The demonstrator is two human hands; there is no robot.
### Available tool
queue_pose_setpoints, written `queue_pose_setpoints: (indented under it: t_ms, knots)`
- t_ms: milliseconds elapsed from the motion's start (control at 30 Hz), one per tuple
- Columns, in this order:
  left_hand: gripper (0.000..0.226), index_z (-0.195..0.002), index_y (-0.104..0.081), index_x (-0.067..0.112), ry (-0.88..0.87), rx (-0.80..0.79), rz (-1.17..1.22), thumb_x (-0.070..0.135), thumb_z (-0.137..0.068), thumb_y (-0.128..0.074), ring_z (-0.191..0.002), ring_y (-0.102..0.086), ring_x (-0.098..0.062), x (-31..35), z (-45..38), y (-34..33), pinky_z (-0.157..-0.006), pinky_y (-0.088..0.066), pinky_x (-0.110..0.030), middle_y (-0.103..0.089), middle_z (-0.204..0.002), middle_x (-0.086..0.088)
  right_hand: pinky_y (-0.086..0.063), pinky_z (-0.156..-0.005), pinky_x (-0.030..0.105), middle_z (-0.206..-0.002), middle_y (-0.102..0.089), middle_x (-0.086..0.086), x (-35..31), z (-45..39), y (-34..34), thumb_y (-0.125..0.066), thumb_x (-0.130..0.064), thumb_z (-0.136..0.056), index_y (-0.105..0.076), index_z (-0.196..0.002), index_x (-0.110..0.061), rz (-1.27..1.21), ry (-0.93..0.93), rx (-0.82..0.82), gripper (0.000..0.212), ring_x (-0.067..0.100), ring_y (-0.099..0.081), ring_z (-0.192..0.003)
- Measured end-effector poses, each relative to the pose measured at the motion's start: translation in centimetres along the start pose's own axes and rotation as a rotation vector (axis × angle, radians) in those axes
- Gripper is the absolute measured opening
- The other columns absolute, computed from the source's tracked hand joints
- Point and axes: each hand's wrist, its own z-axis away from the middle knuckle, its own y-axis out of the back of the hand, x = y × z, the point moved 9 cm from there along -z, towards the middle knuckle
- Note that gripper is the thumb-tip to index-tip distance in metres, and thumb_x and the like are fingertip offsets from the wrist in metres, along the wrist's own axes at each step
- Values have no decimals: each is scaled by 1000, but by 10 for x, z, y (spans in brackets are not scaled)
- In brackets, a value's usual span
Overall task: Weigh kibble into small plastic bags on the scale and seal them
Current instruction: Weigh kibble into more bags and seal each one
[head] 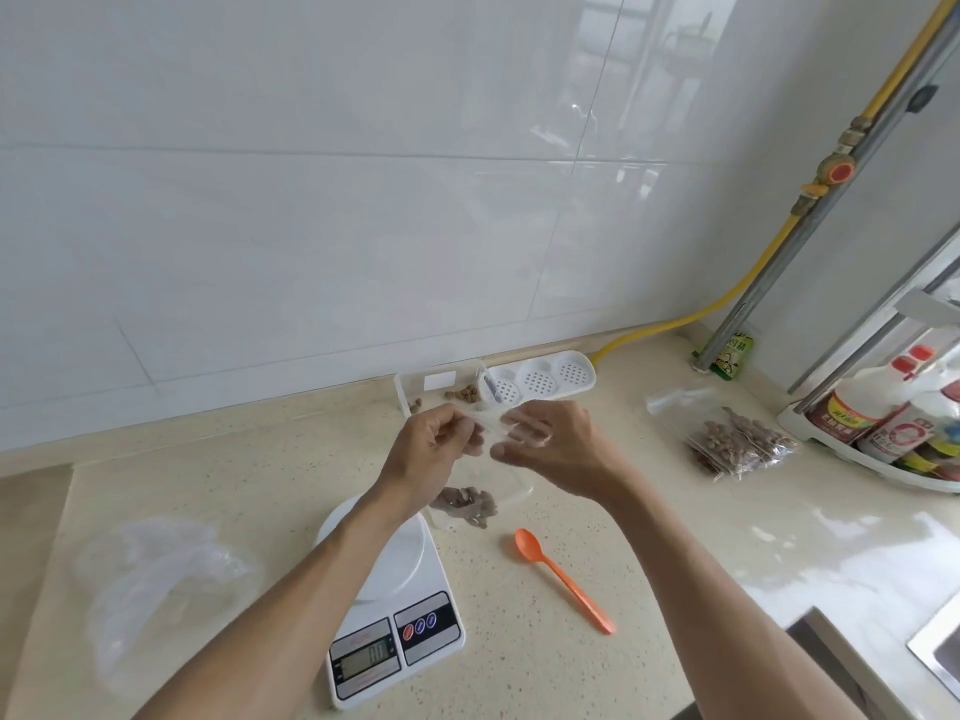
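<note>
Both forearms reach toward 12 o'clock, converging. Left hand [426,449] at 11, fingers curled, pinching. Right hand [550,449] at 1, fingers curled, thumb pointing to 9.

The left forearm covers part of the white scale [395,605], and the digits on its display are too small and blurred to read. The clear container [470,459] of kibble [467,504] sits largely behind both hands. The small clear bag [491,428] pinched between the left hand [423,449] and right hand [556,449] is near-invisible (whether it holds anything cannot be told). The bottles [883,413] and sink [940,652] are cut by the right edge.
</note>
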Motion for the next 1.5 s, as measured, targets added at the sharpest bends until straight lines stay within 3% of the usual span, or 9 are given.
queue_pose_setpoints:
  t_ms: [67, 267, 400, 600, 933, 1033, 1167, 1300, 1500]
  knots:
    - [16, -90, -67, 4, 6, -28, 19, 11, -97, -55, -77, -69, -16, 4, 1, -3, -70, -50, -15, -71, -82, -12, -43, -63, 10, -83, -67, -14, -6, -5, -3, -72, -19, -87, -74, -94, -18, 80, 30, 22, 7, -9, -59, -70]
    - [23, -105, -62, 21, 180, -271, -203, 13, -85, -72, -86, -70, -13, -39, 14, 6, -82, -55, -27, -72, -84, -1, -52, -61, 16, -77, -72, 4, -7, -14, -7, -66, -9, -92, -74, -87, -8, -151, 21, 53, 9, 1, -62, -62]
    - [15, -88, -69, 24, 239, -145, -361, 9, -84, -72, -74, -67, -16, -72, 21, 53, -81, -57, -43, -68, -79, 0, -55, -63, 23, -76, -73, 5, 29, -21, -16, -67, -11, -92, -72, -83, -14, -368, -135, 140, 11, 12, -66, -65]
    - [21, -78, -67, 27, 304, 36, -461, 17, -71, -84, -77, -63, -9, -92, 26, 95, -73, -55, -28, -69, -81, 5, -57, -60, 26, -74, -69, 14, 102, -17, -77, -67, -7, -90, -73, -84, -3, -468, -480, 119, 10, 18, -65, -60]
    - [33, -106, -61, 20, 351, 179, -689, 22, -78, -78, -86, -59, -8, -132, 32, 116, -75, -44, -18, -60, -99, 3, -62, -73, 41, -69, -68, 5, 141, -31, -144, -69, -13, -90, -70, -81, 2, -393, -574, -4, 17, 13, -63, -56]
    - [41, -121, -57, 19, 322, 164, -832, 25, -84, -72, -110, -54, -14, -137, 35, 113, -89, -44, -25, -54, -119, -1, -59, -82, 45, -87, -72, 9, 140, -35, -142, -68, -22, -90, -70, -96, -7, -234, -538, -33, 17, 22, -68, -75]
    - [48, -135, -49, 15, 281, 200, -911, 29, -91, -63, -125, -47, -20, -133, 51, 115, -95, -41, -29, -52, -133, -4, -49, -97, 42, -127, -63, 14, 132, -35, -132, -58, -28, -96, -52, -136, -6, 17, -481, -29, 46, 30, -58, -115]
    - [51, -134, -51, 9, 136, 162, -1106, 42, -96, -41, -128, -48, -29, -122, 78, 112, -104, -43, -42, -56, -131, -11, -38, -103, 46, -142, -51, 14, 93, -36, -132, -51, -33, -99, -48, -140, -10, 255, -233, 44, 47, 32, -43, -130]
    - [67, -145, -40, 10, 158, 15, -1420, 52, -97, -19, -146, -23, -32, -140, 128, 109, -117, -16, -55, -43, -149, -12, -5, -122, 44, -164, -15, 7, 48, -20, -170, -27, -47, -103, -24, -154, -17, 477, 26, -59, 59, 24, -3, -153]
